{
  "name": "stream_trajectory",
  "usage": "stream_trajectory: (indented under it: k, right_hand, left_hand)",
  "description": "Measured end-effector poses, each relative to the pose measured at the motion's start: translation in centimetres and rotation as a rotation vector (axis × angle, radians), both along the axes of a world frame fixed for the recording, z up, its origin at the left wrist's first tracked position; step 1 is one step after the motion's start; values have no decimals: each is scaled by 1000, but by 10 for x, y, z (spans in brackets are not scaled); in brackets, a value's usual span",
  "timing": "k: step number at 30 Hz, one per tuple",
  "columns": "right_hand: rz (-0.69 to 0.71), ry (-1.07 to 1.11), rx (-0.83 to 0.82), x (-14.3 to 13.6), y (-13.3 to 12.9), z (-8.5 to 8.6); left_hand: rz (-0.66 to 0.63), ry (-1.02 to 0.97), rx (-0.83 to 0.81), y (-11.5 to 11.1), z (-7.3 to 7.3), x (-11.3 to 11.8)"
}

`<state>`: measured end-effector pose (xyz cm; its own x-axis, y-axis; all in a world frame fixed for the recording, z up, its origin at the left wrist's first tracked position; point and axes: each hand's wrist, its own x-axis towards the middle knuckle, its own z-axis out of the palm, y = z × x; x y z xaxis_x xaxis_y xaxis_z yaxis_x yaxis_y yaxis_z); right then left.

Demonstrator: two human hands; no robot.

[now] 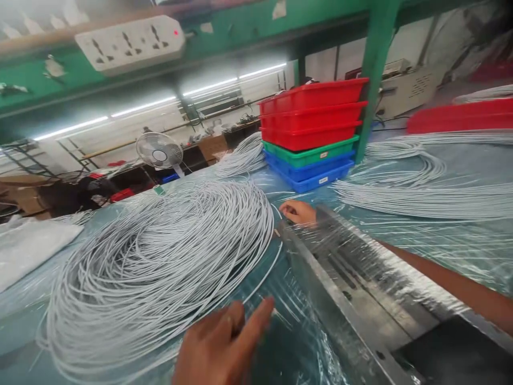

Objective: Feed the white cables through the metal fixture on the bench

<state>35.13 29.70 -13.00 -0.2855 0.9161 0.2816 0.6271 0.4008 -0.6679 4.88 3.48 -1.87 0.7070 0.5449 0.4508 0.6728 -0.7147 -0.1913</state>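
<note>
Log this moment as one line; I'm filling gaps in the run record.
left hand: fingers pinched at white wire bundle | right hand: at far end of metal channel | stacked trays behind
</note>
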Motion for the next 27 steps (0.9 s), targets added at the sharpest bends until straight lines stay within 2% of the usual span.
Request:
stream_trajectory:
  k: [3, 7, 12, 16, 23, 27]
  right_hand:
    - [-36, -2, 2, -2, -3, 4]
    - [-51, -25, 7, -4, -3, 6]
    - [-28, -64, 20, -3, -3, 6]
    - [-21, -88, 31, -1, -1, 3]
    - [-24, -104, 55, 0, 11, -9]
    - [-13, -121, 64, -1, 11, -8]
  left_hand:
    - [20, -76, -24, 30, 18, 38]
    - [52, -94, -199, 40, 29, 56]
    - [8, -242, -278, 37, 17, 58]
    - [-58, -270, -251, 36, 5, 63]
    - [-95, -381, -212, 36, 4, 69]
    - [-71, -329, -199, 34, 2, 71]
